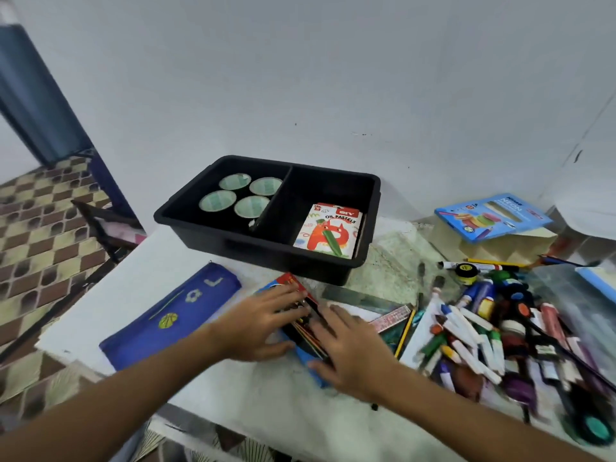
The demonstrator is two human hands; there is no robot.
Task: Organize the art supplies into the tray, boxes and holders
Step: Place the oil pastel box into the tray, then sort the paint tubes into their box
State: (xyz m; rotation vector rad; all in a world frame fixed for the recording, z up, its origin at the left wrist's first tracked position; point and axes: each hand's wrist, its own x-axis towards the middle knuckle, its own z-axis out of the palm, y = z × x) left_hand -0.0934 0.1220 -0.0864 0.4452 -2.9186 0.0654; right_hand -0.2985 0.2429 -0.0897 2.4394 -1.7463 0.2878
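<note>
L hand [258, 323] and R hand [350, 348] both lie on a pencil box [301, 328] at bench [266, 401] centre, fingers spread flat, thumbs at its near edge; whether they grip it, can't tell. Pouch [170, 316] at 9 o'clock. Black tray [233, 241] at 12, w/ four cups [241, 195] in L compartment, pastels box [330, 230] in R. Loose tubes/markers pile [493, 331] at 3.
</note>
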